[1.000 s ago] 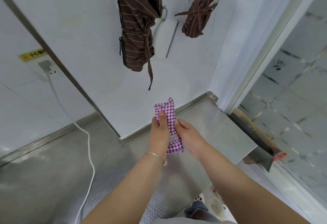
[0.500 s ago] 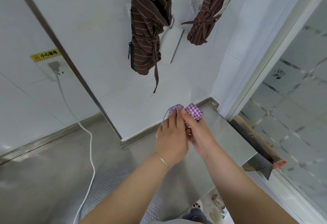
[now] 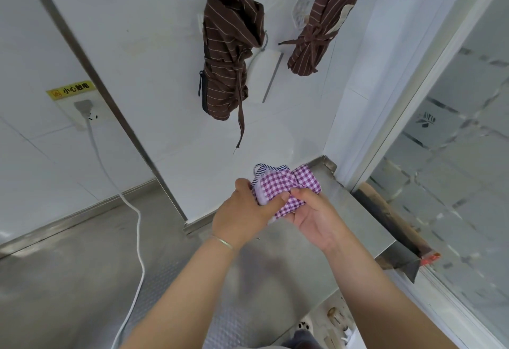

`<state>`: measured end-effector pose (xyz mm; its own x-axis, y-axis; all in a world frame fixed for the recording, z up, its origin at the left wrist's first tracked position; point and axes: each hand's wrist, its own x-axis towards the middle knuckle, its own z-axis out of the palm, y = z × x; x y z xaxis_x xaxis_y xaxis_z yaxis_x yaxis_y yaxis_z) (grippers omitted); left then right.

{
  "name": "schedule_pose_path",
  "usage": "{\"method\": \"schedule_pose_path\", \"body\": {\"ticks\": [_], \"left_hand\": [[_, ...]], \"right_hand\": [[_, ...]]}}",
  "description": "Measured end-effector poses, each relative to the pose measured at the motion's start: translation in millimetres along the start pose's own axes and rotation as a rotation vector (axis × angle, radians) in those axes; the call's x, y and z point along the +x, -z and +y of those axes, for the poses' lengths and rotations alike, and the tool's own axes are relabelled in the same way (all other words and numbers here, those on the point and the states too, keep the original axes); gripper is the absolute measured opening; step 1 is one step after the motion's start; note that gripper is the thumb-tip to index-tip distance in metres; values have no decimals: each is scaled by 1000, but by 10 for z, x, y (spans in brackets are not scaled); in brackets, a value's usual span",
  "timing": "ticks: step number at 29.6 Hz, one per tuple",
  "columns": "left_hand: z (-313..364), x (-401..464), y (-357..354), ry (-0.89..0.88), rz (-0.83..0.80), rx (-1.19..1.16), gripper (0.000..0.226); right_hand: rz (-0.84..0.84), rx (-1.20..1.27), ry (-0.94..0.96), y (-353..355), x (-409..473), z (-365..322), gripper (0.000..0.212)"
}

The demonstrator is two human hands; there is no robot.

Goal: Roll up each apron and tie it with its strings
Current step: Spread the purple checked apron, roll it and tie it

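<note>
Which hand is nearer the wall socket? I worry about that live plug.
Left. The left hand is on the socket's side; the right hand is farther right.

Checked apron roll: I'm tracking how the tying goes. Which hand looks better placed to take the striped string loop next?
Probably the left hand. The string loop sticks out at its end of the checked apron roll, just past its fingertips, while the right hand grips the roll from below.
</note>
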<state>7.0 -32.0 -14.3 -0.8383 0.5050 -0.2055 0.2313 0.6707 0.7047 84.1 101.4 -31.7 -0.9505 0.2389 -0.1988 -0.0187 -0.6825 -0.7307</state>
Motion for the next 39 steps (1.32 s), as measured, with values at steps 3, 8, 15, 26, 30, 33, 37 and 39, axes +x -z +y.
{"method": "schedule_pose_path", "body": {"ticks": [3,8,15,26,30,33,37,39], "left_hand": [[-14,50,158,27,-338,-194,53],[-112,89,149,-61,-417,-292,27],[-128,150,262,-268,-332,214,39],[-24,32,547,-315,-655,56,20],[-147,114,681,-312,-586,107,46],[-203,165,801,-305,-477,70,38],[-104,168,853,-247,-432,54,40],[-51,189,827,-150,-383,-28,39]], "right_hand": [[-38,13,-23,44,-23,17,30],[-41,-109,-43,102,-43,9,42],[69,-916,-55,28,-120,-230,65],[-11,-629,-183,91,-201,-289,56],[-62,-535,-214,188,-211,-298,78],[-91,-533,-243,260,-227,-323,86],[-84,-583,-252,242,-256,-322,79],[-56,-667,-256,185,-275,-314,68]]}}
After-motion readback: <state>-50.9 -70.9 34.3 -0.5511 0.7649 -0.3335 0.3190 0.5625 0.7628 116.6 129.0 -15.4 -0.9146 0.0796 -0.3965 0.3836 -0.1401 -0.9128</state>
